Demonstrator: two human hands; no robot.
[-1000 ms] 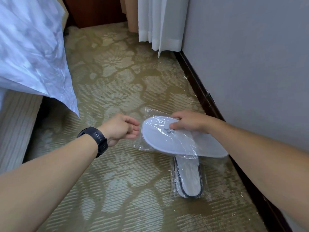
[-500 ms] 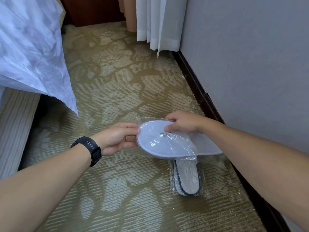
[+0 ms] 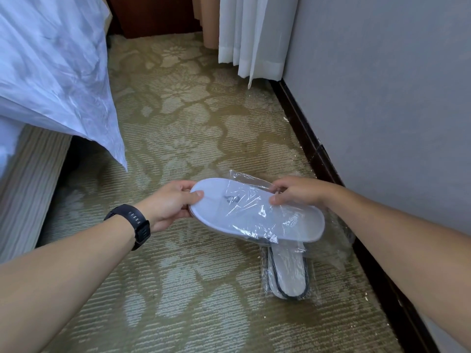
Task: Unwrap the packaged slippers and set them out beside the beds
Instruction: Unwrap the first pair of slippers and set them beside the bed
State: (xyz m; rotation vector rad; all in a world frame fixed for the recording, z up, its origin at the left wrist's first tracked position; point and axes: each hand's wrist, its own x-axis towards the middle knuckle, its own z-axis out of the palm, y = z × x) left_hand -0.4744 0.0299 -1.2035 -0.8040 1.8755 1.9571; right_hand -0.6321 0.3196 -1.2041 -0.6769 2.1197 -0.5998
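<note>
Both hands hold one white slipper pack above the carpet; the left hand [image 3: 170,203], with a black watch [image 3: 132,224] on its wrist, grips the rounded toe end of the white slippers [image 3: 221,212], thumb on top and fingers curled beneath; the right hand [image 3: 297,191] pinches the clear plastic wrapper [image 3: 257,200] on the far edge of the pack, thumb and fingertips closed on the film. The toe end of the slippers sticks out bare from the wrapper on the left, while the film covers the rest toward the heel on the right; a small dark logo shows on the upper under the plastic.

Below the held pack, a second pair of slippers [image 3: 288,273] lies flat on the patterned carpet [image 3: 183,138], sealed in its own clear bag, pale soles with a dark edging; its far end is hidden under the held pack, and it lies near the dark skirting board [image 3: 305,138] at the foot of the grey wall [image 3: 382,98].

At the left, a white duvet [image 3: 51,72] hangs over the side of the bed, its corner hanging down toward the carpet, with the striped bed base [image 3: 28,179] beneath it; white curtains [image 3: 252,34] hang at the far end beside the wall.
</note>
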